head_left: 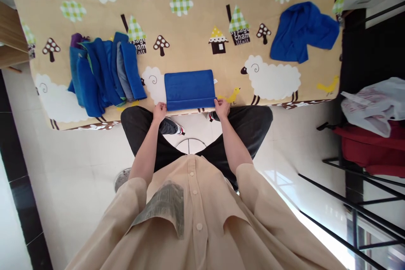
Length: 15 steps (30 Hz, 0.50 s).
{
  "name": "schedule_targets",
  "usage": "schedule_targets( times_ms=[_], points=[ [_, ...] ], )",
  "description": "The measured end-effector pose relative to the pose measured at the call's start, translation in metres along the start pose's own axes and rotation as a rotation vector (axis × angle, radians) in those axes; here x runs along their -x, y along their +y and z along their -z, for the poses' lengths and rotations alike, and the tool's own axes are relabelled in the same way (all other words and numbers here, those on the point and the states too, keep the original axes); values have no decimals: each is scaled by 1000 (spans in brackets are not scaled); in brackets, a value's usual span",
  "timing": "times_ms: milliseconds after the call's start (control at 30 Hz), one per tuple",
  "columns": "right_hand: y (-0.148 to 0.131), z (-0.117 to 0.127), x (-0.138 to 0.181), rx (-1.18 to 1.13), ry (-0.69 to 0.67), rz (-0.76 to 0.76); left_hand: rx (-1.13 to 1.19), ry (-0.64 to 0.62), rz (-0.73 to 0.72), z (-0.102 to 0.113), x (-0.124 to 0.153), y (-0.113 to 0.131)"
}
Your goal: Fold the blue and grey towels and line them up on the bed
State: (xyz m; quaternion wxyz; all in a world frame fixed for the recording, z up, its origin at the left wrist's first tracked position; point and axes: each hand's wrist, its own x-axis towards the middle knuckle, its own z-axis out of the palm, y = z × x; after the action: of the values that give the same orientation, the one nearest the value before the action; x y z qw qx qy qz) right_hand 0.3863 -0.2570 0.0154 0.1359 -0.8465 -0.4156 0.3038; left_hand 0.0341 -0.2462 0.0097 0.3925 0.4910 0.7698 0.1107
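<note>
A blue towel (pixel 190 88), folded into a flat rectangle, lies at the near edge of the bed. My left hand (pixel 160 112) pinches its near left corner. My right hand (pixel 222 107) pinches its near right corner. Both hands have their fingers closed on the cloth's edge. To the left sits a row of several folded blue towels (pixel 104 71) leaning on one another. A crumpled blue towel (pixel 303 29) lies unfolded at the far right of the bed.
The bed has a tan cover (pixel 190 38) printed with sheep, clouds and houses. A white plastic bag (pixel 376 105) rests on a red seat with a black metal frame (pixel 348 202) at the right. White tile floor (pixel 69 164) lies below me.
</note>
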Motion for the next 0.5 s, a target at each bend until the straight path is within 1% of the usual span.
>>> schedule_targets(
  times_ms=[33,100,167,200,233,267,333,433,500],
  points=[
    [4,1,2,-15,35,34,5,14,-5,2,3,0],
    [11,5,9,-19,126,108,-10,101,-55,4,13,4],
    [15,8,19,22,187,191,-64,195,-175,3,26,13],
    [16,10,24,55,187,245,-102,214,-255,1,34,19],
    [17,11,30,90,164,309,-145,206,-338,-2,41,24],
    [17,11,35,123,120,381,-188,173,-416,-5,47,30],
    [16,10,45,183,13,531,-266,67,-534,-11,56,37],
    [15,4,53,260,-102,684,-350,-64,-595,-20,61,37],
    [14,-2,53,297,-139,716,-390,-101,-586,-23,60,32]
  ],
)
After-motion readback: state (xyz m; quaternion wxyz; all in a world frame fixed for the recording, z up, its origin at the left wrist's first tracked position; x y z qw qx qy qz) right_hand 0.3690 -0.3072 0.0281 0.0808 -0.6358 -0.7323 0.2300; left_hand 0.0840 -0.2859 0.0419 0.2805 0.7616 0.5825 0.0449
